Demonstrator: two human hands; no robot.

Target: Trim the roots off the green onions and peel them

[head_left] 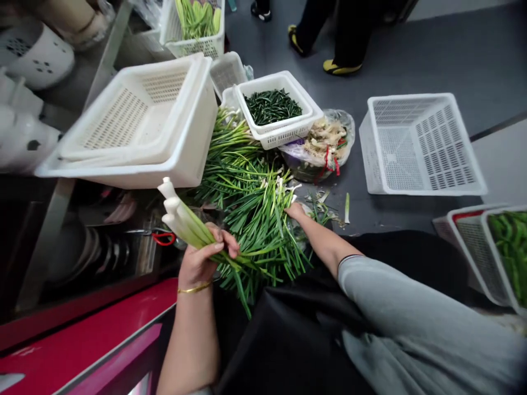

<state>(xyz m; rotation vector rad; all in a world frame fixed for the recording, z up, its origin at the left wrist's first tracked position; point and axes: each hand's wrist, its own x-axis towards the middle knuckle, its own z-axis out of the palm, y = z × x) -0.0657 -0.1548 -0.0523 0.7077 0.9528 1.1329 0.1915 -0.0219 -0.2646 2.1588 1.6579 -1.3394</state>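
Note:
My left hand [208,255], with a gold bracelet at its wrist, is closed around a small bunch of scallions [181,216]. Their white ends point up and away to the left, and the green leaves trail down to the right. A large heap of scallions [251,206] lies on the floor in front of me. At the heap's right side, my right hand [295,210] reaches in among the white root ends. Its fingers are mostly hidden there, so whether they grip a stalk does not show.
Stacked white crates [193,142] stand left of the heap. Behind it, a basket [269,131] of cut greens adjoins a bag of trimmings [325,137]. Another white crate [428,189] is on the right. Red-handled scissors [163,238] lie left. A person's shoes [341,67] show at the back.

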